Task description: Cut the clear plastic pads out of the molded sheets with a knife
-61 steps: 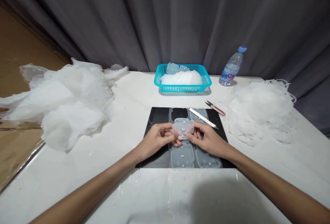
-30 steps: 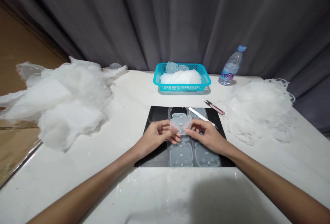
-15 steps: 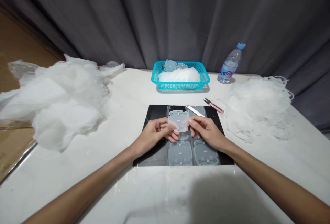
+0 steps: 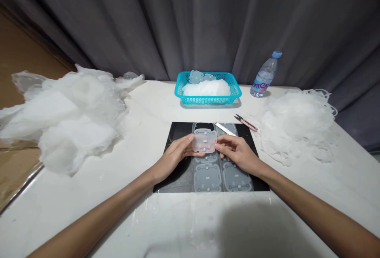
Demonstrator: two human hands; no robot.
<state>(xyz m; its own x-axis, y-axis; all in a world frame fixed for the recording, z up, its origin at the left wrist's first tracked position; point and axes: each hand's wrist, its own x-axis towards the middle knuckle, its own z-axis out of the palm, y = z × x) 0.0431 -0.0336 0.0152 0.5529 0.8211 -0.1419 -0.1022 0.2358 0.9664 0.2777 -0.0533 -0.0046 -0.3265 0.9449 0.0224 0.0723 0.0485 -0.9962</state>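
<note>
Between my two hands a small translucent silicone pad [image 4: 205, 140], square with rounded corners, is held up above a black mat [image 4: 181, 178]. My left hand [image 4: 179, 149] grips its left edge, thumb near the top corner and fingers behind, showing pinkish through it. On the right edge, my right hand [image 4: 236, 150] pinches the lower corner between thumb and fingers. Under the hands lies a translucent moulded sheet [image 4: 208, 176] with several like-shaped pads, and a dark cut-out gap shows near its top. A slim white strip-like tool [image 4: 226, 129] rests on the sheet behind my right hand.
Pink-handled thread snips [image 4: 246, 122] lie right of the mat. A turquoise basket [image 4: 208, 100] with white pieces stands behind it, a water bottle [image 4: 264, 76] to its right. White translucent heaps sit left [image 4: 80, 119] and right [image 4: 299, 123]. A grey curtain [image 4: 190, 20] hangs behind the table.
My left thumb has moved up along the pad's left edge, and the left fingers have slid behind it. My right grip has moved slightly lower on its edge. The pad stays nearly in place.
</note>
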